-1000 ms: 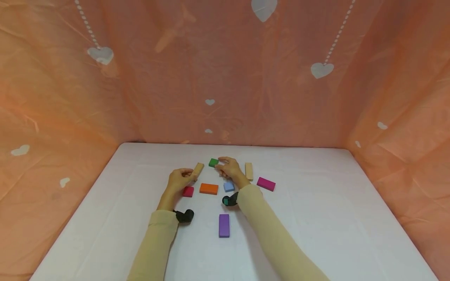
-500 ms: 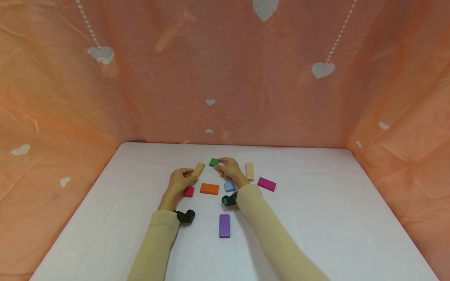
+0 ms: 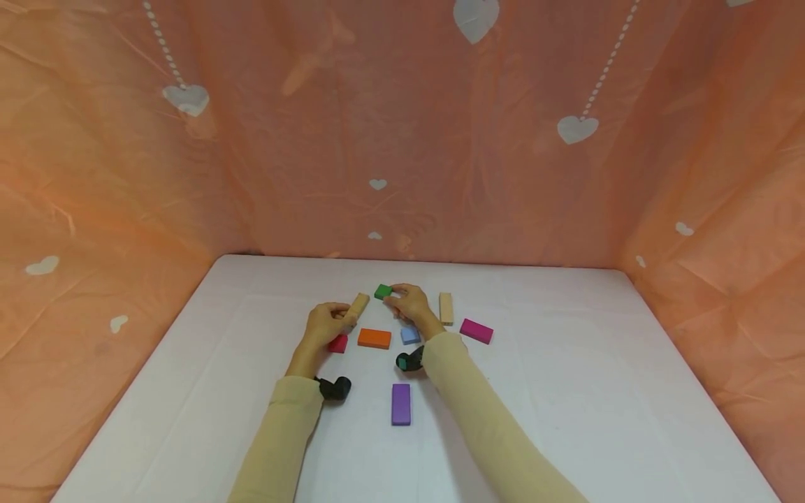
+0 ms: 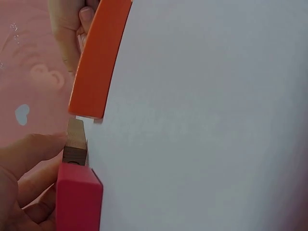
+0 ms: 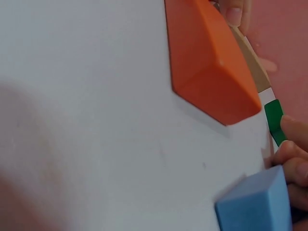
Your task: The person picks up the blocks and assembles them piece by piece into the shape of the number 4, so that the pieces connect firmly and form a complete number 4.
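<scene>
My left hand (image 3: 324,324) pinches a plain wooden block (image 3: 359,305), which lies slanted on the white table. In the left wrist view the thumb presses against the wooden block (image 4: 75,139), partly behind a red block (image 4: 79,197). The red block (image 3: 338,343) sits just below that hand in the head view. My right hand (image 3: 410,303) pinches the right side of a small green block (image 3: 383,291), a short gap from the wooden one. The right wrist view has fingertips on the green block (image 5: 274,115). Beneath the right wrist is a light blue block (image 3: 410,335).
Between the arms lies an orange block (image 3: 374,339), with a purple block (image 3: 400,404) nearer the front. To the right are a second wooden block (image 3: 446,309) and a magenta block (image 3: 476,331). An orange curtain (image 3: 402,140) hangs behind the table (image 3: 597,391).
The left hand and its wooden block have shifted slightly right, closer to the green block. The right hand keeps its hold on the green block, nearly still.
</scene>
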